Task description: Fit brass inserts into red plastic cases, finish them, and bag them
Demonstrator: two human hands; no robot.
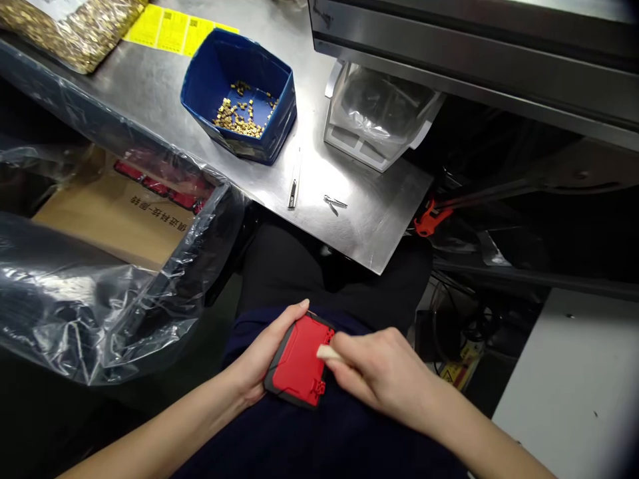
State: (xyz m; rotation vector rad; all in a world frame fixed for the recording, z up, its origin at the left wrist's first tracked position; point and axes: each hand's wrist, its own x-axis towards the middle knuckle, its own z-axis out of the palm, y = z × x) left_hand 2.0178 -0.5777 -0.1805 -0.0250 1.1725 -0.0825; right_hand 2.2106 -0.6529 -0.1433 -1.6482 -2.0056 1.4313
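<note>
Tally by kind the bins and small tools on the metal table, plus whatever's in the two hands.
Bins: 2 (blue bin, white bin)
Small tools: 2 (slim tool, clipper-like tool)
Held things: 2 (red-and-black case in the left hand, pale piece in the right hand)
Total: 6

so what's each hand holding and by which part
Left hand: red case, by its dark long edge. Right hand: pale piece, pinched behind its exposed tip.
</note>
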